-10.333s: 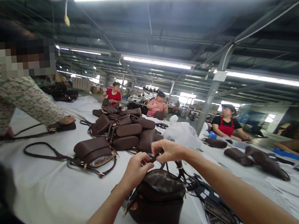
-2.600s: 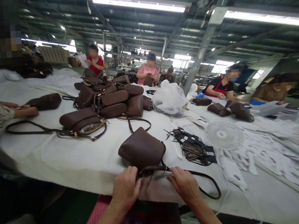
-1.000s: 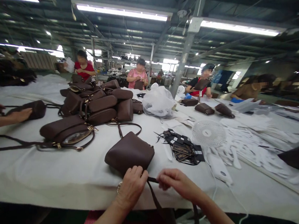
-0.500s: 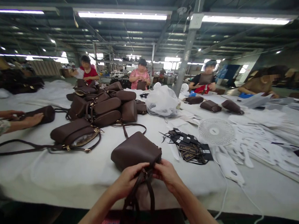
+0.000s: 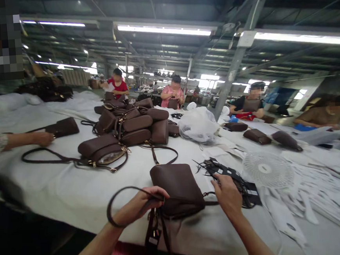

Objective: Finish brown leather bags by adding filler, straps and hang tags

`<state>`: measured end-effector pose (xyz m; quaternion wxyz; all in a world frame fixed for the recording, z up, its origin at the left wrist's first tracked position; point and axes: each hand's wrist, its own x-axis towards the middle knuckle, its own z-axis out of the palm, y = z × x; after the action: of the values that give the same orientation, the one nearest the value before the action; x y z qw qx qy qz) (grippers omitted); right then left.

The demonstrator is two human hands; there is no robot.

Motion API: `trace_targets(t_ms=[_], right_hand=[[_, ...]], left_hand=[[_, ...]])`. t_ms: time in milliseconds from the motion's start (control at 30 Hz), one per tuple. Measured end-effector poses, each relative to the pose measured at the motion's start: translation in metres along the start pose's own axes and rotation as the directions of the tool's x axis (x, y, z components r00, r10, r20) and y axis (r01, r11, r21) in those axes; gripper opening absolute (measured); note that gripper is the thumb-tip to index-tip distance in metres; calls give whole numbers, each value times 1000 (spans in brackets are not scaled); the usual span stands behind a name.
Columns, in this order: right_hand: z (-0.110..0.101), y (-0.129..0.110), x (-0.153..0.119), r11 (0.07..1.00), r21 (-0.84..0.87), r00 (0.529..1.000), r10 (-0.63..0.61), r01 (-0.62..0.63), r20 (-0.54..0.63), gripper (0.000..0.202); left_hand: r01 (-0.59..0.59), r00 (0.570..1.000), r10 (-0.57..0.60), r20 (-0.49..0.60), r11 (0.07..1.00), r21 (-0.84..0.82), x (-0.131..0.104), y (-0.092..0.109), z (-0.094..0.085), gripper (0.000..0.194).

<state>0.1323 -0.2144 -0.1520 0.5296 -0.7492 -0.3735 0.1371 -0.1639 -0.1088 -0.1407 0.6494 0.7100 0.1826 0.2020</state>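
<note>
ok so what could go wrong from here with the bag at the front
The strap loop curves round by the left wrist, so it might snag when the left hand moves away.
The right hand is right beside the heaped black tags, and their loose cords could catch on its fingers.
More straps dangle from the handbag near the front edge of the table, where they could catch.

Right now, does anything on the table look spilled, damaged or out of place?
Nothing looks spilled or damaged. One bag at the front left of the pile lies open, lining showing, and black tags lie in a tangled heap partly behind the right hand; both look untidy.
</note>
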Motion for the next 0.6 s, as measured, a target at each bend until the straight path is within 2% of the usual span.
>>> trace_targets(t_ms=[33,67,100,133,200,267,333,367,433,500,567,600], right_hand=[[5,-11,-12,985,-42,984,-162,165,69,31],[11,-23,-25,952,-42,936,-290,304,198,32],[19,-36,-37,928,-4,866,-346,372,361,35],[28,-49,-48,929,33,797,-333,367,504,38],[40,-70,-59,930,44,692,-301,364,656,37],[38,-74,-53,888,-17,657,-328,460,678,34],[14,-56,-34,806,-125,664,-376,579,647,38],[-4,-40,-21,775,-189,687,-383,603,618,40],[-48,0,7,738,-351,772,-351,576,529,42],[-87,37,27,700,-502,850,-314,508,422,43],[-105,51,30,633,-583,860,-355,509,366,40],[-103,48,24,612,-584,846,-400,534,353,36]], left_hand=[[-18,1000,18,-11,1000,10,1,4,1,25],[-34,999,34,-13,999,18,4,8,2,25],[-49,999,49,-1,999,22,7,12,4,25],[-65,998,64,17,998,18,10,17,7,25],[-91,993,90,70,996,12,16,24,9,27],[-92,990,90,111,996,11,17,28,7,28],[-68,991,68,119,998,-7,13,27,-1,28],[-55,994,58,97,998,-33,10,26,-6,28],[-24,999,28,38,995,-96,1,23,-17,28],[11,1000,-7,31,993,-115,-6,20,-22,29],[34,996,-26,87,996,-85,-6,21,-19,30],[31,993,-24,116,998,-59,-3,23,-15,30]])
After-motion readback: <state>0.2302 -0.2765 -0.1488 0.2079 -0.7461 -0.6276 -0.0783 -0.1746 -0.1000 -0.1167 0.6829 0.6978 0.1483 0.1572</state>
